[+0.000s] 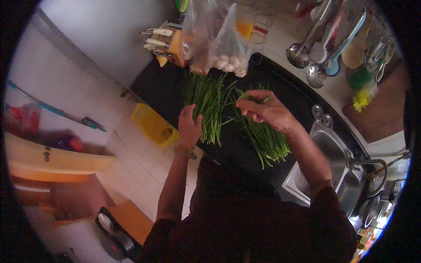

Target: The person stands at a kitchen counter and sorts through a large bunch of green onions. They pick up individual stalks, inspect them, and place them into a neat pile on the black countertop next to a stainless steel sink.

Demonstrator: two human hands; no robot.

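Note:
A bunch of long, thin green stalks that look like garlic chives (212, 115) lies on the black countertop (227, 148). My left hand (190, 125) rests against its left edge, fingers apart, holding nothing that I can make out. To the right, a second bunch of the same greens (268, 143) is spread with its pale cut ends towards me. Above that bunch is my right hand (266, 108), thumb and fingers pinched together around a bit of green stalk (263, 98). The upper part of the right bunch is partly hidden behind this hand.
Clear plastic bags, one with garlic bulbs (228, 62), stand at the counter's back beside a knife block (176, 49). A steel sink (332, 144) is at right, beneath hanging ladles (317, 74). Below the counter's left edge is a yellow bin (153, 125).

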